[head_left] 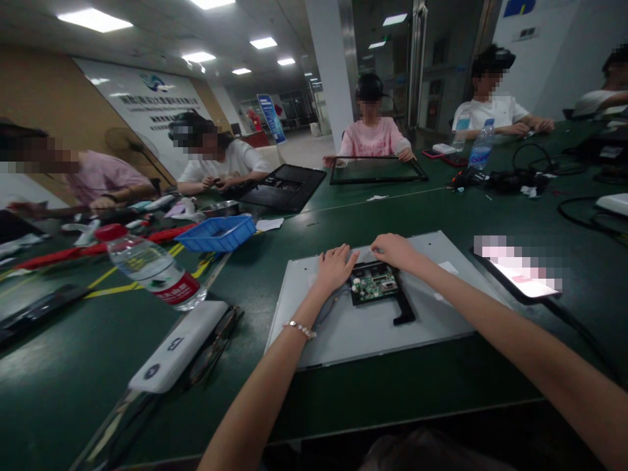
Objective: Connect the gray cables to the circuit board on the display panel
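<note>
The panel lies flat on the green table, its near edge running close to the table's near edge with a bare strip between. The board sits on the panel toward its far side, a black bracket reaching nearer. The left hand is open, palm down, at the board's far left corner; the right hand has its fingers bent at the far edge, and whether they grip anything cannot be told. Both forearms cross the panel's near side. Open table separates its left edge from the glasses, power bank and bottle. The phone lies close on the right, its cable trailing nearer. Beyond are a blue tray and a person holding a frame.
</note>
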{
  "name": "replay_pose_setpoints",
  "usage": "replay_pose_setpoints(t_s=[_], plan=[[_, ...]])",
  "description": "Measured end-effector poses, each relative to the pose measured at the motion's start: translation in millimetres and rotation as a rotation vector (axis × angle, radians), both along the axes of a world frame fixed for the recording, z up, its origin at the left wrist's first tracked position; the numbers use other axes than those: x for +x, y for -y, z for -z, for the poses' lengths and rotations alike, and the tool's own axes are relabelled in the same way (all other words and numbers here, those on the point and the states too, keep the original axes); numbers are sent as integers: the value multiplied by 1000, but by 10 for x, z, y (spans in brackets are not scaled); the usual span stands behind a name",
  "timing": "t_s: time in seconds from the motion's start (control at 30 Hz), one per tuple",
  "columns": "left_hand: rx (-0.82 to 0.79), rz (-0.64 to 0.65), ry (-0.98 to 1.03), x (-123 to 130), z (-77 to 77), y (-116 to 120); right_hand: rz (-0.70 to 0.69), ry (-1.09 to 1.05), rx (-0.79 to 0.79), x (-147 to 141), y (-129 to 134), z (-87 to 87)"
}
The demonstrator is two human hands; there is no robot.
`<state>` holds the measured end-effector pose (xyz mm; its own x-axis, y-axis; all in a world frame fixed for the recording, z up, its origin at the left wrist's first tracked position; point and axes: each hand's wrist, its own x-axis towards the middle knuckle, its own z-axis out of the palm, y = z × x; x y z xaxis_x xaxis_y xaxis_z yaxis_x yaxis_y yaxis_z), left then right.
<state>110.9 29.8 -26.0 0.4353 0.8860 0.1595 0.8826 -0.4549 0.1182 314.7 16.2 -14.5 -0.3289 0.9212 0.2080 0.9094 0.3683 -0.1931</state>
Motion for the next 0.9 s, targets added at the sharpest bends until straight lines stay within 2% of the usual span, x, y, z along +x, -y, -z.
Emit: replay_pose_setpoints(t_s=[0.13,0.27,0.6,0.7,0.9], plan=[[-48,-15,60,-19,-6,-34,24,8,14,-24,23,16],[-204,-55,219,-77,-58,-101,39,14,23,-36,47,19],[-440,125,525,-215,-336,35,1,29,12,-2,29,-41],[-443,125,511,-206,-367,51,-19,55,17,15,11,-61],[-394,183,465,-212,-323,34,-2,102,25,-44,44,-57]])
